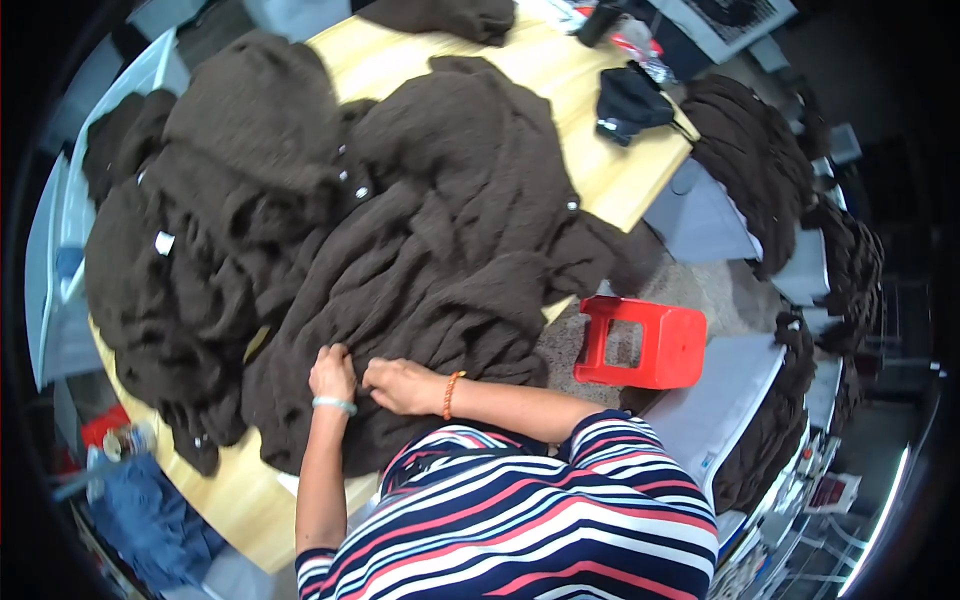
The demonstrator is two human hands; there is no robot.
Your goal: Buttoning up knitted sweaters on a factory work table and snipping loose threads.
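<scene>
A heap of dark brown knitted garments (440, 190) with shiny buttons spreads over a pale wooden table. Close to my body, my left hand (333, 373) is closed on the brown cloth, a pale green bracelet at its wrist. Just to its right, my right hand (402, 386) pinches the same garment, with an orange beaded bracelet on that wrist. The fabric is bunched under and between both hands. What lies right between my fingertips is too small to make out beyond the cloth. Another rumpled brown pile (250, 110) with a small white tag lies at the left.
A red plastic stool (670, 345) stands on the floor at the right. Beyond it, more brown garments (750, 160) lie by grey bins. A black bag (632, 100) rests at the table's far right corner. Blue cloth (155, 525) is at the lower left, below the table edge (235, 500).
</scene>
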